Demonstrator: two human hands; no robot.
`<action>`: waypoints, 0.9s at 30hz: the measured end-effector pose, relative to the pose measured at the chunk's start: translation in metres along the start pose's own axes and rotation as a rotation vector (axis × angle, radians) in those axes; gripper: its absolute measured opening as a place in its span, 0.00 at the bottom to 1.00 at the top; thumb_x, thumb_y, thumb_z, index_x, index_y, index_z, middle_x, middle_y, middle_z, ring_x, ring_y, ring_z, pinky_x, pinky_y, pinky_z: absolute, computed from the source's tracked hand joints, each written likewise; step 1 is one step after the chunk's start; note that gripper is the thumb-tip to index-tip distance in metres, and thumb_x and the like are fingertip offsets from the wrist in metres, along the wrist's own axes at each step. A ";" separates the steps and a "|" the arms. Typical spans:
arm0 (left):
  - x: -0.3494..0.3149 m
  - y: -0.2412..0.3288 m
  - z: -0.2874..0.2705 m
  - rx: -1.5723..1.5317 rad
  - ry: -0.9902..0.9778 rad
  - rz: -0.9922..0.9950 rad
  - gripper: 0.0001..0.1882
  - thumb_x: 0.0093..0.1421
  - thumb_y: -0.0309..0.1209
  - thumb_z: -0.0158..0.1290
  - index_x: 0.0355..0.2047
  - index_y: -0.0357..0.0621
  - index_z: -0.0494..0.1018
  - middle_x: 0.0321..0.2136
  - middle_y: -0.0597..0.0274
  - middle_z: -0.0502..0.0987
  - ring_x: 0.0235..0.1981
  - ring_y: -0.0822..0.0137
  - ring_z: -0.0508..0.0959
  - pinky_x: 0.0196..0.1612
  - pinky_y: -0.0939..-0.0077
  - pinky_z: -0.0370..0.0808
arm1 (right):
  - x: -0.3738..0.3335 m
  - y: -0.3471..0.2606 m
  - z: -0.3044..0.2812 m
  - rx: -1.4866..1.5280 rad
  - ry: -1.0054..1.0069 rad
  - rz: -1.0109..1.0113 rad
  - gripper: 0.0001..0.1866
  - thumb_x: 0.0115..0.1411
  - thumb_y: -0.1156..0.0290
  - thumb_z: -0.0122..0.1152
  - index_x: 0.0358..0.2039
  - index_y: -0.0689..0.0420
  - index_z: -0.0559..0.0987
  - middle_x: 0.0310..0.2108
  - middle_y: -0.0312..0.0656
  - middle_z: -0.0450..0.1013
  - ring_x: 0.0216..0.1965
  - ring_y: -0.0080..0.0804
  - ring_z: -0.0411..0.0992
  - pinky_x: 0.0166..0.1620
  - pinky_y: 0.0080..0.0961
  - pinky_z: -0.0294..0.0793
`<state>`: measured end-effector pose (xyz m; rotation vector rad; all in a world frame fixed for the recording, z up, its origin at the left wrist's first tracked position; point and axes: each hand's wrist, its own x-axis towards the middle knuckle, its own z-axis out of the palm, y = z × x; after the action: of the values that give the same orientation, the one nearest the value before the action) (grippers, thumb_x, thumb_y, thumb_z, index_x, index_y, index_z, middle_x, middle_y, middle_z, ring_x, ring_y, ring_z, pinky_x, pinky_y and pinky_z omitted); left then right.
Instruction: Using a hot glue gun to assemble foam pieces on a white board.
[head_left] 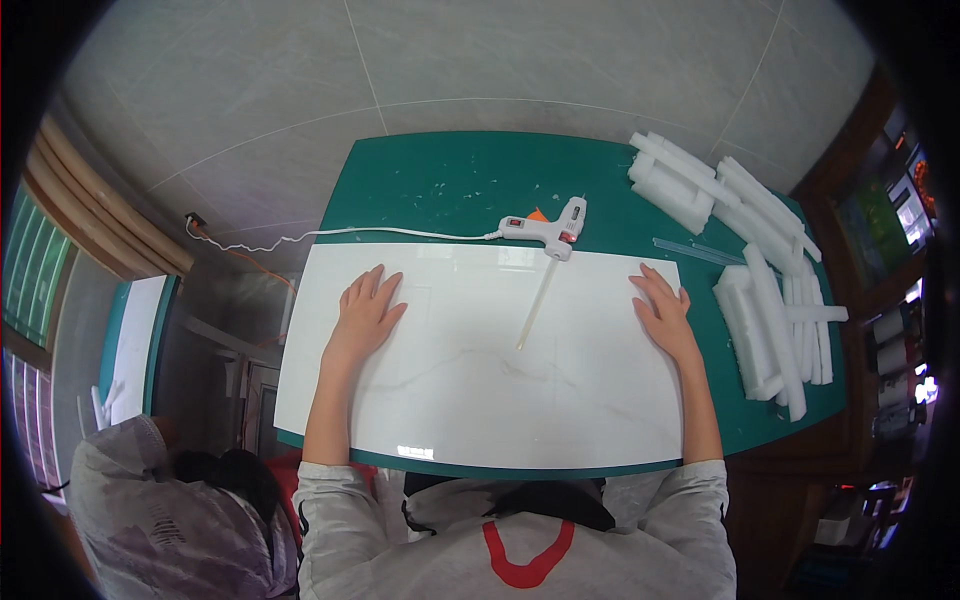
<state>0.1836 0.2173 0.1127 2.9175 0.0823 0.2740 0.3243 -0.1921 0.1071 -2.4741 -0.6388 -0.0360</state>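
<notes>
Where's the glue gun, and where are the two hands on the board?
Glue gun (pixel 549 231): head view, on its white body.
Left hand (pixel 364 314): head view, on its back.
Right hand (pixel 665 315): head view, on its back.

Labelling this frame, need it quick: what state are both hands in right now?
Left hand: open, holding nothing, palm down on the white board.
Right hand: open, holding nothing, palm down at the board's right edge.

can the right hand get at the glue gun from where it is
Probably yes: the right hand looks empty, resting at the right edge of the white panel, and nothing stands between it and the glue gun, which lies at the panel's far edge.
</notes>
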 end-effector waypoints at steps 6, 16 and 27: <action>0.000 0.000 0.000 -0.002 0.000 0.000 0.23 0.54 0.39 0.46 0.50 0.49 0.61 0.52 0.49 0.57 0.53 0.51 0.56 0.54 0.59 0.51 | -0.001 -0.002 -0.001 -0.005 -0.027 0.018 0.17 0.53 0.68 0.49 0.46 0.48 0.69 0.56 0.38 0.55 0.58 0.31 0.51 0.56 0.51 0.34; 0.001 -0.001 0.001 -0.005 -0.006 -0.001 0.23 0.54 0.39 0.46 0.50 0.49 0.60 0.52 0.50 0.57 0.54 0.51 0.55 0.54 0.58 0.51 | -0.001 -0.001 -0.001 -0.056 -0.033 -0.006 0.17 0.54 0.68 0.49 0.46 0.48 0.68 0.56 0.39 0.54 0.58 0.32 0.51 0.56 0.51 0.35; 0.003 0.000 -0.001 0.018 -0.042 -0.042 0.23 0.54 0.39 0.45 0.51 0.51 0.60 0.53 0.53 0.56 0.55 0.56 0.54 0.55 0.62 0.51 | 0.001 0.005 0.001 -0.033 -0.035 -0.079 0.17 0.54 0.69 0.47 0.47 0.51 0.67 0.56 0.43 0.54 0.58 0.38 0.50 0.58 0.47 0.40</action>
<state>0.1859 0.2179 0.1142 2.9339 0.1394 0.2060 0.3278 -0.1947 0.1040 -2.4848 -0.7557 -0.0343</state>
